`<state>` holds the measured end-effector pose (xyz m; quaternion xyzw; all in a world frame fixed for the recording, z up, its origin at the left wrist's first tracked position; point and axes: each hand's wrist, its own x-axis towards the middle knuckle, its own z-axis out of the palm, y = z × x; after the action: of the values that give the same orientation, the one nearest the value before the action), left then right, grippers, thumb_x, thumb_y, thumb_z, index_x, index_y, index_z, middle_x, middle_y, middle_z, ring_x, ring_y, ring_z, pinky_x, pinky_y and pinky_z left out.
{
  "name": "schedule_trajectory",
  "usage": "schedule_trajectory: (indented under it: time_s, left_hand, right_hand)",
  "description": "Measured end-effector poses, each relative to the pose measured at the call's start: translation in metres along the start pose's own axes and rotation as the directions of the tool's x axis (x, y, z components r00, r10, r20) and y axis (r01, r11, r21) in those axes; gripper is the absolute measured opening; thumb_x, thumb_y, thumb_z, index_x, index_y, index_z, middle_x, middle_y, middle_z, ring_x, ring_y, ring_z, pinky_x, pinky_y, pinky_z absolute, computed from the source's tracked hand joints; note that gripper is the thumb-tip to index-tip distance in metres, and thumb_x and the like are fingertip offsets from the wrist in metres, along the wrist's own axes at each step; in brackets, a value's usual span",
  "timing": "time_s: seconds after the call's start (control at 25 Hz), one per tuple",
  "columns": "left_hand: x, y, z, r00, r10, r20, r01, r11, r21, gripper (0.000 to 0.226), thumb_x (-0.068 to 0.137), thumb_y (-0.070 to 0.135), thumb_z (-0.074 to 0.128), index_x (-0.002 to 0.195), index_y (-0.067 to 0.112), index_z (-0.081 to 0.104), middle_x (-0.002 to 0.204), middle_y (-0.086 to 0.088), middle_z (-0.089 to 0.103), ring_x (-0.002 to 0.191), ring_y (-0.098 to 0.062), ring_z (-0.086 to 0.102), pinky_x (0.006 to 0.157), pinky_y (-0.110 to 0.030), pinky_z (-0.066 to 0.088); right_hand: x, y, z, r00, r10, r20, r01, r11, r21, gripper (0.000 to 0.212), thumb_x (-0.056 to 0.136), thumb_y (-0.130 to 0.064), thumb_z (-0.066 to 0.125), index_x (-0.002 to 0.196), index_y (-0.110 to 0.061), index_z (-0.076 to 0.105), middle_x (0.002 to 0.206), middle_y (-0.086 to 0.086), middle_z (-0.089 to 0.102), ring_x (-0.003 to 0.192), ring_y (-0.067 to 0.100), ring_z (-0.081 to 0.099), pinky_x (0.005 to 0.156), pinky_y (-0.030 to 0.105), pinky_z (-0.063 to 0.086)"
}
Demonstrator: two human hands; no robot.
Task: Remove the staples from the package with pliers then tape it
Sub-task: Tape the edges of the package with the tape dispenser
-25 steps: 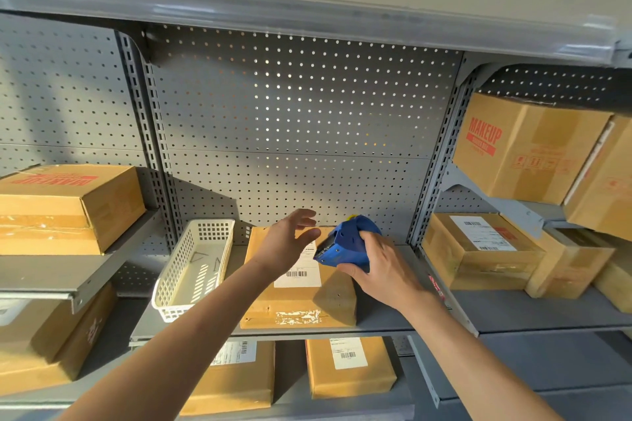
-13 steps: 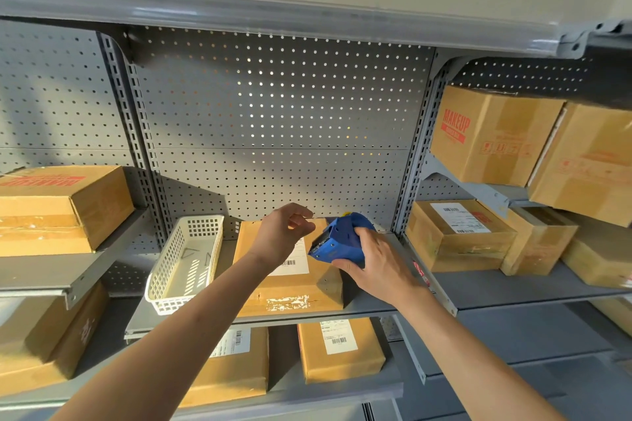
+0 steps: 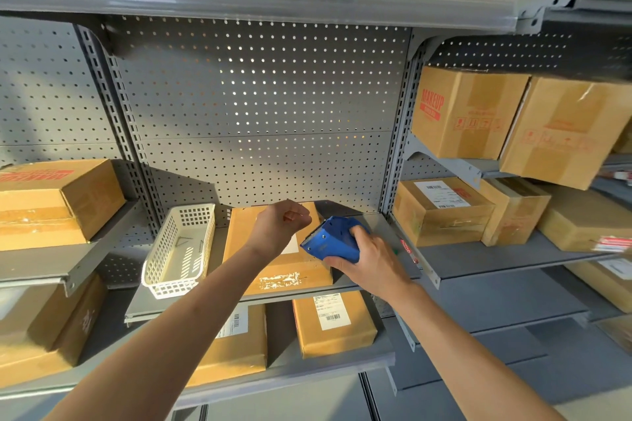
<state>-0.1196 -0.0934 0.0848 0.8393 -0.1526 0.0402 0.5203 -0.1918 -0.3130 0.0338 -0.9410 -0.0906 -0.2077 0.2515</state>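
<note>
The package [image 3: 244,239], a flat brown cardboard box with a white label and a torn tape patch on its front, lies on the middle grey shelf [image 3: 379,227]. My left hand [image 3: 280,225] hovers over its top with thumb and fingers pinched together, apparently on a strip of clear tape that barely shows. My right hand [image 3: 371,267] grips a blue tape dispenser [image 3: 333,243] just right of the package, its toothed edge pointing toward my left hand. No pliers are clearly visible.
A white plastic basket [image 3: 178,249] holding a few loose staples stands left of the package. A small red object [image 3: 407,249] lies on the shelf by my right hand. Cardboard boxes [image 3: 444,212] fill the shelves to the left, right and below.
My left hand went from open and reaching at the dispenser's front to pinched, then drew back left away from it. The dispenser dropped slightly and tilted. My view shifted left and down.
</note>
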Motion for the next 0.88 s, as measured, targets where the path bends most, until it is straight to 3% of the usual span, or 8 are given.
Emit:
schedule_trajectory:
  time_s: [0.2,0.4,0.6,0.72,0.88]
  left_hand:
    - [0.001,0.000,0.003,0.999,0.001,0.035,-0.001,1.000,-0.014,0.005,0.089,0.019,0.074,0.093,0.018,0.071,0.091,0.003,0.074,0.089,-0.013,0.068,0.082,-0.028,0.055]
    - [0.008,0.002,0.000,0.991,0.060,0.123,-0.060,0.998,-0.011,0.006,0.095,0.019,0.066,0.092,0.015,0.068,0.091,0.001,0.071,0.086,-0.012,0.064,0.075,-0.022,0.049]
    - [0.017,-0.008,-0.002,0.976,0.067,0.209,-0.082,0.995,0.063,0.007,0.097,0.020,0.063,0.093,0.015,0.064,0.092,0.003,0.068,0.084,-0.006,0.061,0.070,-0.018,0.043]
    - [0.024,-0.019,-0.003,0.963,0.042,0.267,-0.066,0.994,0.083,0.010,0.096,0.022,0.064,0.096,0.012,0.066,0.093,0.003,0.068,0.083,-0.007,0.060,0.066,-0.015,0.042]
    - [0.027,-0.026,-0.004,0.940,0.025,0.340,-0.060,0.994,0.092,0.015,0.094,0.027,0.067,0.097,0.012,0.067,0.097,0.002,0.068,0.085,-0.008,0.058,0.068,-0.022,0.042]
  right_hand:
    - [-0.015,-0.008,0.004,0.992,0.124,0.019,-0.125,0.990,0.059,0.065,0.079,-0.079,0.068,0.101,-0.022,0.047,0.082,-0.006,0.060,0.070,0.012,0.061,0.056,0.029,0.050]
    - [-0.025,-0.015,0.023,0.960,0.279,0.012,-0.272,0.926,0.263,0.068,0.074,-0.088,0.063,0.100,-0.026,0.052,0.086,-0.006,0.065,0.074,0.011,0.066,0.065,0.041,0.059]
    - [-0.032,-0.034,0.042,0.925,0.379,-0.015,-0.348,0.862,0.368,0.050,0.082,-0.068,0.073,0.099,-0.023,0.059,0.087,-0.007,0.066,0.076,0.005,0.064,0.064,0.024,0.055]
    - [-0.034,-0.043,0.053,0.914,0.405,-0.038,-0.358,0.846,0.395,0.047,0.084,-0.063,0.074,0.100,-0.022,0.060,0.088,-0.006,0.068,0.075,0.009,0.067,0.066,0.030,0.058]
    - [-0.042,-0.049,0.060,0.896,0.444,-0.034,-0.382,0.805,0.454,0.041,0.087,-0.055,0.077,0.101,-0.021,0.059,0.089,-0.005,0.069,0.077,0.011,0.070,0.064,0.033,0.061]
